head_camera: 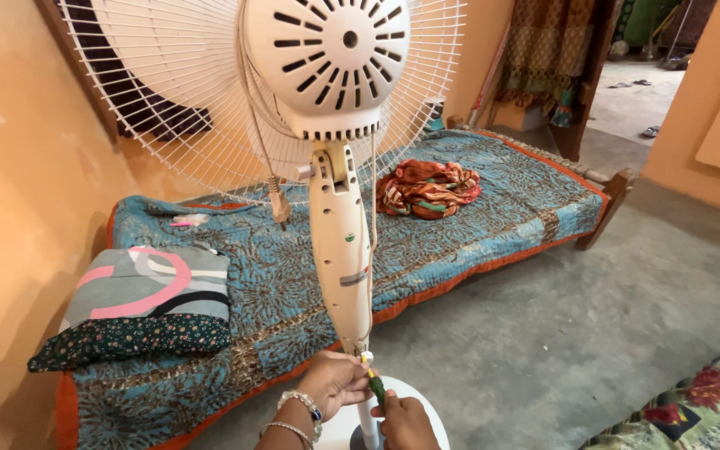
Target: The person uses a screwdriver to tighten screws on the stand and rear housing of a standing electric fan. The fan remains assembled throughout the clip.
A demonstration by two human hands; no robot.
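The left hand (337, 382), bangles at its wrist, reaches up from the bottom edge with fingers curled closed around the lower end of the pedestal fan's cream neck housing (341, 250), where the housing meets the thin white pole (367, 421). The right hand (406, 423) sits just below and to the right of it, closed in a fist around a screwdriver (374, 382) with a dark green handle. The tool points up and to the left, its yellowish tip touching the bottom of the housing just beside the left hand's fingertips.

The fan stands directly in front of the camera. Its round motor cover (327, 62) and white wire grille (168, 92) fill the top of the view, and a cord with a plug (279, 206) dangles beside the neck. The round white base (427, 417) shows under the hands.

Behind the fan lies a low bed with a blue patterned quilt (493, 208) edged in orange. On it rest a grey and pink pillow (150, 283), a dark floral cloth (135, 337) and a crumpled orange garment (428, 188). An orange wall (18, 208) runs along the left, and bare grey concrete floor (593, 333) spreads to the right.
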